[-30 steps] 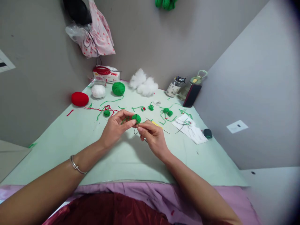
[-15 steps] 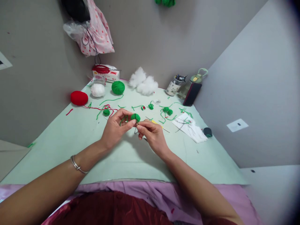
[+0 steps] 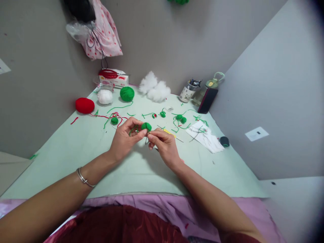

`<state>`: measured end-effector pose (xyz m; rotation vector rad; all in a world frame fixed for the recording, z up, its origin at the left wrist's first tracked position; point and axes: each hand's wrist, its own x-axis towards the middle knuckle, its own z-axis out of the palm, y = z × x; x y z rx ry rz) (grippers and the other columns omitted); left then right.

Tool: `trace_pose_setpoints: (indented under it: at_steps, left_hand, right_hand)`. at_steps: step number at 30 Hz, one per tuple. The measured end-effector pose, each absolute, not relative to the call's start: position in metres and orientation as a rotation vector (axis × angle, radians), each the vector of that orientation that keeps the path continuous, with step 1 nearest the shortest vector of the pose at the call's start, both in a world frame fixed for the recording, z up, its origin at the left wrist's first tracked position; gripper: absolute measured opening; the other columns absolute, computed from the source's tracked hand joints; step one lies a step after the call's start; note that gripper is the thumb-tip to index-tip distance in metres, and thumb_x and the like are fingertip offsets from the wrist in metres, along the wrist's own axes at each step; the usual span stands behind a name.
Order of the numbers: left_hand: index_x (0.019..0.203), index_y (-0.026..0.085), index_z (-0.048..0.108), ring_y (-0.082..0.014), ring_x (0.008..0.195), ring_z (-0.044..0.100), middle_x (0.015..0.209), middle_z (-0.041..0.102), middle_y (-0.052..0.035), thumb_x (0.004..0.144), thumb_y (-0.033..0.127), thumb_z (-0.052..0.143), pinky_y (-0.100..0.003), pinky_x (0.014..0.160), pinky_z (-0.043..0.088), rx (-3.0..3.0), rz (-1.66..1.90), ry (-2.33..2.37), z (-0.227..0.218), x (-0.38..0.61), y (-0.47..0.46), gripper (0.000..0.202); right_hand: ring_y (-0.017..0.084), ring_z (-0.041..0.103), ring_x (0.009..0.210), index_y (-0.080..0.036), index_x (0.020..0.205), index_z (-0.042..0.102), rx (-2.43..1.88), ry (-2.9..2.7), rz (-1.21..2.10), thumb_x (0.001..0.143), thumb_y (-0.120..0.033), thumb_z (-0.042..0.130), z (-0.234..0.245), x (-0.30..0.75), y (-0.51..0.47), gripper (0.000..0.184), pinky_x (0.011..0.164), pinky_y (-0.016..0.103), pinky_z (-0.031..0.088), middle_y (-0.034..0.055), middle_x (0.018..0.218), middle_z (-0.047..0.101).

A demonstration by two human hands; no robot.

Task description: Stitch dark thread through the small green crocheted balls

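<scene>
Over the middle of the pale green table (image 3: 76,148), my left hand (image 3: 125,136) pinches a small green crocheted ball (image 3: 146,126) between thumb and fingers. My right hand (image 3: 163,144) is closed in a pinch right beside the ball, on a thin dark thread or needle that I cannot make out clearly. Both hands touch at the fingertips. A yellow-handled crochet hook (image 3: 170,134) lies on the table just behind my right hand.
At the back lie a red yarn ball (image 3: 84,105), a white one (image 3: 105,97), a green one (image 3: 127,93), white stuffing (image 3: 155,88), a box (image 3: 113,80), a jar (image 3: 187,92) and a dark phone (image 3: 207,100). Small green pieces (image 3: 180,118), yarn scraps, paper (image 3: 206,136).
Both hands stay together on the green ball with only slight finger movement; the view has shifted a little.
</scene>
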<state>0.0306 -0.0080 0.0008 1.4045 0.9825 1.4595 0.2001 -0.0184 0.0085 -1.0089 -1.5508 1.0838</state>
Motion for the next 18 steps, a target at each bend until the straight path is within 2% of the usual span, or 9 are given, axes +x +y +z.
trace_pose_setpoints:
  at_steps: [4,10,14,18]
  left_hand:
    - [0.087,0.022,0.061,-0.0136,0.069,0.056,0.077,0.062,0.0013,0.08,0.027,0.076,-0.027,0.062,0.047,1.408,1.463,0.977,0.002,0.031,-0.008,0.017]
    - [0.088,0.021,0.063,-0.0189,0.091,0.067,0.103,0.069,-0.006,0.078,0.029,0.08,-0.035,0.083,0.057,1.349,1.491,0.893,0.002,0.03,-0.005,0.021]
    - [0.087,0.02,0.065,-0.0193,0.091,0.066,0.097,0.069,-0.0057,0.077,0.029,0.081,-0.037,0.087,0.056,1.305,1.47,0.911,0.002,0.029,-0.005,0.022]
    - [0.084,0.02,0.064,-0.0187,0.085,0.065,0.088,0.068,-0.0039,0.077,0.032,0.081,-0.034,0.081,0.056,1.321,1.451,0.934,0.004,0.03,-0.007,0.022]
  right_hand:
    - [0.011,0.055,0.06,-0.02,0.079,0.075,-0.994,-1.563,1.094,0.089,-0.038,0.071,0.009,0.2,-0.016,0.021,0.064,0.028,0.049,0.0001,0.069,0.06]
    - [0.012,0.055,0.063,-0.022,0.088,0.078,-0.964,-1.63,0.968,0.092,-0.038,0.068,0.003,0.201,-0.014,0.019,0.065,0.027,0.049,-0.0002,0.07,0.057]
    - [0.012,0.055,0.064,-0.024,0.09,0.078,-0.932,-1.631,0.888,0.093,-0.038,0.067,-0.001,0.2,-0.014,0.018,0.064,0.028,0.049,0.0002,0.072,0.056]
    - [0.013,0.055,0.064,-0.022,0.078,0.074,-0.969,-1.604,0.925,0.091,-0.035,0.067,0.003,0.198,-0.017,0.02,0.067,0.029,0.049,0.0,0.067,0.057]
